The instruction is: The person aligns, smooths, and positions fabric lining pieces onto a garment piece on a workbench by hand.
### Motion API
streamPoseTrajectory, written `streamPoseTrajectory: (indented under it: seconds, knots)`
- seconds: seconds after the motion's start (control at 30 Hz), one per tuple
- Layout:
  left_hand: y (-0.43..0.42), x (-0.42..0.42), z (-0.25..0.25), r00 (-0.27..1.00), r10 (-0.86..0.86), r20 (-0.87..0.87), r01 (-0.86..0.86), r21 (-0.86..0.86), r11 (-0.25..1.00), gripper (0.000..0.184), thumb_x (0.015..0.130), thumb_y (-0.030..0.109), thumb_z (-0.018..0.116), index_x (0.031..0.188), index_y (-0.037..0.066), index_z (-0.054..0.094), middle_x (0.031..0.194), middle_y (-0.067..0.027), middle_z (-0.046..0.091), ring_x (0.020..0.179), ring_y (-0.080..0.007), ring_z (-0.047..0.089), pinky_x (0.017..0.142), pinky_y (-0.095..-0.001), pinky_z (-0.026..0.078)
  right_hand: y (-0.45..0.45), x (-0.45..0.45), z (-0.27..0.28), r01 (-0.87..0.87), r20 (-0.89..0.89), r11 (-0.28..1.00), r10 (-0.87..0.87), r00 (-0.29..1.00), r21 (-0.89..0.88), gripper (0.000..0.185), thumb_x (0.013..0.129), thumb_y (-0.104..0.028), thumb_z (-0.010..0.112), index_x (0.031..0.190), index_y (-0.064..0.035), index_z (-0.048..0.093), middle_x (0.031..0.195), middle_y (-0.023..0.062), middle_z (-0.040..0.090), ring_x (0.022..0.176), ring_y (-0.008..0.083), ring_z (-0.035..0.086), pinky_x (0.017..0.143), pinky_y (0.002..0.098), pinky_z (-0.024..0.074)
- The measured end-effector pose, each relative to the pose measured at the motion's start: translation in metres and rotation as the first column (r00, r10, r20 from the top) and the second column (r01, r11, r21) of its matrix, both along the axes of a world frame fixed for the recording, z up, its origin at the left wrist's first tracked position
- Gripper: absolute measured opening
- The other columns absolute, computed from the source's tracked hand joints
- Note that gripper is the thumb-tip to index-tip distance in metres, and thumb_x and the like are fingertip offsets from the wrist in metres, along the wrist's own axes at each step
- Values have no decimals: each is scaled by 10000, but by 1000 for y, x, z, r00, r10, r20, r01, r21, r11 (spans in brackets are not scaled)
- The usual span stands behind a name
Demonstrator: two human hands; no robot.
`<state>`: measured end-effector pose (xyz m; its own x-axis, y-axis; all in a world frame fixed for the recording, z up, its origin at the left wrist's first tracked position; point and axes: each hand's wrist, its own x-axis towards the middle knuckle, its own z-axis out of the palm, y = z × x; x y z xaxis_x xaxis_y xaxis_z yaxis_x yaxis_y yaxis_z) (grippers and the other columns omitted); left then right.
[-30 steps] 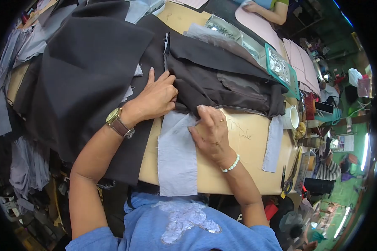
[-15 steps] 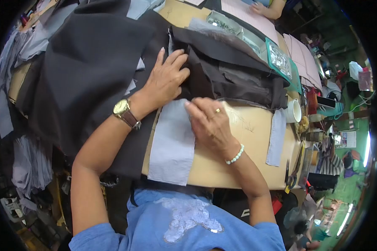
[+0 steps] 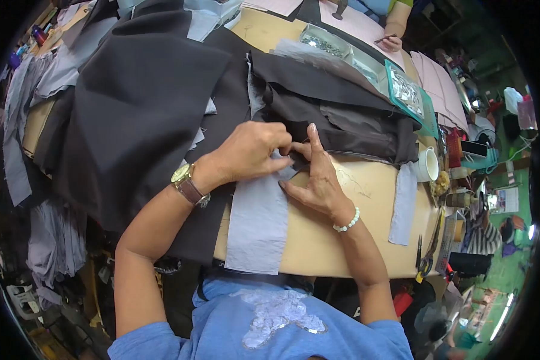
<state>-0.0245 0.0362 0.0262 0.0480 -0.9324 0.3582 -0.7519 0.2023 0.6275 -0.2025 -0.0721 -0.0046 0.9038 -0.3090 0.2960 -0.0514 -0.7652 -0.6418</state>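
My left hand (image 3: 249,151), with a watch at the wrist, is closed, fingers curled at the top of a light grey cloth strip (image 3: 257,222); what its fingertips pinch is too small to name. Facing it, my right hand (image 3: 318,180), with a beaded bracelet, has its thumb beside the strip and its fingers spread at the edge of the dark garment piece (image 3: 348,120). The strip hangs from that dark piece down over the table's front edge. A large dark cloth (image 3: 138,120) lies at the left, partly under my left forearm.
A tan table (image 3: 324,246) carries boxes of small metal parts (image 3: 327,43), a teal tray (image 3: 409,96), a white cup (image 3: 426,165), scissors (image 3: 426,264) and another grey strip (image 3: 404,204). Across the table is another person's hand (image 3: 390,43) near pink sheets (image 3: 360,36).
My left hand has moved down from the dark cloth to the strip's top, and its fingers have curled. My right hand's fingers have spread. The other person's hand has shifted.
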Motion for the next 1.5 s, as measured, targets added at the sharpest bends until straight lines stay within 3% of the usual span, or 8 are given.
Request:
streamPoseTrajectory:
  seconds: [0.07,0.1,0.2,0.3,0.4,0.6,1.0,1.5]
  knots:
    - [-1,-4,-12,996,-37,83,38,-5,999,203,696,172,722,801,28,625,863,-84,604,796,-258,610,683,-356,492,2,-2,5,22,19,1000,-23,1000,13,1069,648,-170,747,1459,-2,71,1215,171,534,1087,327,525,972,409,369]
    - [-2,-1,-15,991,-55,124,44,89,995,314,687,217,735,915,25,636,940,-88,603,915,-259,594,782,-366,485,3,-2,8,33,29,999,-33,999,18,1058,653,-157,745,1457,0,77,1231,175,519,1085,328,527,965,405,380]
    - [-3,2,-20,990,-69,121,65,38,997,459,658,286,767,1008,31,615,1026,-93,581,995,-270,559,850,-387,449,5,-3,15,23,62,999,-25,998,41,868,679,-60,683,1426,-36,242,1229,178,491,1070,322,541,913,387,435]
    - [-4,3,-20,988,-109,108,94,129,987,616,622,342,792,1111,39,574,1097,-93,547,1047,-281,523,889,-391,416,-1,-4,20,-36,-27,998,35,999,-52,619,678,36,593,1278,-73,486,1189,182,487,1058,323,551,869,382,473]
    - [-2,4,-17,984,-116,133,92,172,981,699,603,370,802,1157,34,541,1127,-100,521,1069,-279,501,891,-383,403,-8,-1,10,-56,-3,996,56,998,-76,491,657,83,531,1113,-82,610,1159,184,491,1027,321,560,837,382,486]
    - [0,2,-17,980,-113,164,91,132,987,810,583,404,806,1213,7,486,1156,-123,498,1100,-283,479,899,-386,389,-3,1,11,-50,-16,973,48,999,-227,471,671,112,506,1089,-74,621,1165,189,495,995,339,570,832,394,481]
    - [1,1,-17,973,-114,202,83,158,984,874,588,405,807,1269,-7,447,1228,-140,482,1152,-295,458,939,-398,375,0,-3,17,-97,-129,895,44,991,-435,361,756,-22,573,1117,-44,587,1183,191,520,1042,340,568,869,394,475]
    - [9,1,-10,942,-184,281,133,190,973,1183,444,512,837,1348,-66,339,1324,-214,428,1234,-327,399,1014,-399,331,5,0,23,-63,-144,928,10,989,-366,324,752,12,573,1069,-43,612,1169,182,519,1024,336,571,822,391,491]
